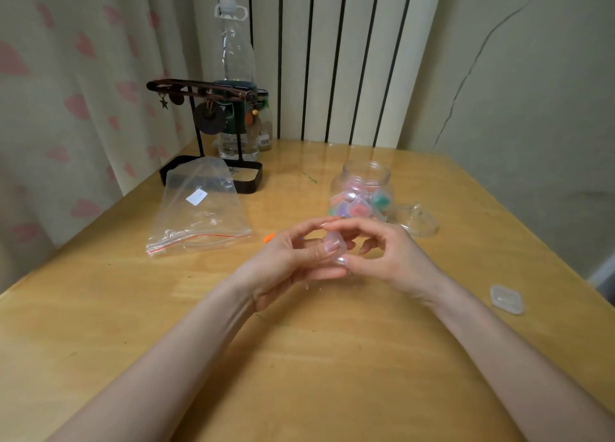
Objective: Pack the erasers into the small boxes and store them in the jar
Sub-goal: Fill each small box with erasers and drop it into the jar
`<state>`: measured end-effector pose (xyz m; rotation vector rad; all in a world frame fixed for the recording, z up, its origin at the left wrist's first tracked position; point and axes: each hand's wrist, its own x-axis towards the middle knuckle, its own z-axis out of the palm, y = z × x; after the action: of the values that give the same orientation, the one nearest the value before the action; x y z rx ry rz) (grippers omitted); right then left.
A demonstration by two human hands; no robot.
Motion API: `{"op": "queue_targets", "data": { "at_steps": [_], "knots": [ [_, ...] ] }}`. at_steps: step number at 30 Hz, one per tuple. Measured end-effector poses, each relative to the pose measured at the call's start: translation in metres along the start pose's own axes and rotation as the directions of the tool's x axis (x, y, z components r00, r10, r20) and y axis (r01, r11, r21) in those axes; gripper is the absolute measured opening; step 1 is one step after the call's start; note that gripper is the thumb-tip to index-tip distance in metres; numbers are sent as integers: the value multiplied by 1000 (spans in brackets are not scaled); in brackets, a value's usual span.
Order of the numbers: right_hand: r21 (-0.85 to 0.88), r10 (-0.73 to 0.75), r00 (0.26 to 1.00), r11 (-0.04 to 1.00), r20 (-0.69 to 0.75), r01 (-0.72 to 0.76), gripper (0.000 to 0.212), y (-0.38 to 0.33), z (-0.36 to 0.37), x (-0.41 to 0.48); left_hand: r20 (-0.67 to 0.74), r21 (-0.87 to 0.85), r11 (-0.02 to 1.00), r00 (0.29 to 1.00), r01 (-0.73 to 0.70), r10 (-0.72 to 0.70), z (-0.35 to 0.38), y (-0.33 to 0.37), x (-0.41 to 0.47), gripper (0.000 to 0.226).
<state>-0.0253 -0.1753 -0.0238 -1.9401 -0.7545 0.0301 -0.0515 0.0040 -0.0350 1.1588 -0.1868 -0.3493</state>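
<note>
Both hands meet over the middle of the wooden table (299, 358). My left hand (289, 258) and my right hand (389, 255) pinch one small clear box (334, 250) between their fingertips; what it contains is blurred. Behind them stands the open glass jar (362, 192), holding several small boxes with pink, purple and green erasers. Its glass lid (414, 221) lies on the table to the jar's right. Another small clear box (506, 299) rests near the table's right edge. An orange eraser (269, 238) peeks out just behind my left hand.
A clear zip bag (199, 211) lies at the left. Behind it stand a black jewellery stand (213, 135), a tall clear bottle (237, 75) and a small jar (265, 122). A curtain hangs at the left, a radiator and wall behind.
</note>
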Motion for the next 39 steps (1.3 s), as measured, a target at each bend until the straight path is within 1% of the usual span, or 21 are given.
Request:
{"op": "queue_targets", "data": {
  "at_steps": [2, 4, 8, 11, 13, 15, 18, 20, 24, 26, 28, 30, 31, 32, 33, 34, 35, 36, 37, 38, 39],
  "knots": [
    [103, 11, 1000, 995, 8, -11, 40, -1, 0, -2, 20, 79, 994, 998, -69, 68, 2, -2, -1, 48],
    [212, 11, 1000, 977, 20, -15, 41, -1, 1, -5, 52, 98, 990, 994, -104, 99, 3, -3, -1, 47],
    [361, 22, 997, 931, 78, -49, 40, -2, -1, -7, 79, 132, 980, 987, -151, 142, 2, -2, -3, 48],
    [415, 44, 990, 904, 134, -96, 40, -2, -7, -8, 62, 176, 968, 984, -176, 168, 4, -4, -3, 45],
    [439, 58, 989, 891, 137, -113, 38, 0, -6, -9, 42, 210, 960, 982, -187, 183, 6, -6, -4, 44],
    [456, 55, 991, 884, 124, -106, 33, 3, -4, -11, 26, 223, 956, 981, -193, 192, 8, -9, -4, 38],
    [464, 57, 991, 879, 121, -107, 29, 8, 0, -12, 4, 206, 960, 982, -188, 191, 10, -12, -4, 27],
    [461, 68, 993, 881, 100, -107, 30, 9, 2, -13, -7, 189, 965, 983, -180, 185, 11, -14, -3, 26],
    [413, 92, 992, 903, 85, -119, 32, 5, 1, -10, -27, 166, 979, 992, -116, 122, 10, -10, -2, 34],
    [408, 86, 993, 906, 84, -113, 37, 1, 0, -5, -16, 106, 992, 998, -62, 64, 3, 0, -1, 40],
    [447, 90, 993, 887, 73, -113, 42, -1, 2, 3, 24, 19, 1000, 1000, -3, 2, -8, 10, -2, 46],
    [517, 140, 989, 843, 49, -146, 37, -2, 6, 18, 5, -40, 999, 1000, -11, 11, -20, 21, -4, 46],
    [529, 185, 983, 832, 18, -166, 32, -2, 10, 27, -43, -78, 996, 998, -48, 45, -27, 26, -4, 46],
    [496, 229, 973, 848, -27, -186, 28, 1, 15, 39, -111, -121, 988, 990, -100, 87, -34, 30, -4, 46],
    [415, 262, 962, 885, -72, -210, 26, 6, 22, 52, -185, -158, 975, 975, -155, 125, -41, 34, -4, 47],
    [266, 262, 959, 937, -109, -226, 26, 12, 30, 65, -258, -185, 960, 953, -209, 158, -48, 38, -4, 47],
    [35, 215, 970, 977, -111, -212, 28, 19, 38, 76, -330, -203, 945, 926, -258, 182, -54, 40, -4, 44],
    [-225, 153, 986, 961, -58, -162, 33, 26, 46, 86, -396, -215, 930, 897, -299, 197, -59, 42, -5, 37],
    [-437, 117, 993, 895, 26, -94, 36, 32, 55, 93, -446, -220, 919, 871, -328, 204, -62, 42, -5, 28],
    [-563, 99, 991, 826, 95, -29, 38, 34, 62, 97, -478, -219, 914, 854, -343, 205, -64, 42, -5, 21],
    [-618, 95, 986, 786, 136, 9, 36, 34, 67, 100, -492, -217, 913, 846, -346, 204, -64, 41, -6, 18]
  ]
}}
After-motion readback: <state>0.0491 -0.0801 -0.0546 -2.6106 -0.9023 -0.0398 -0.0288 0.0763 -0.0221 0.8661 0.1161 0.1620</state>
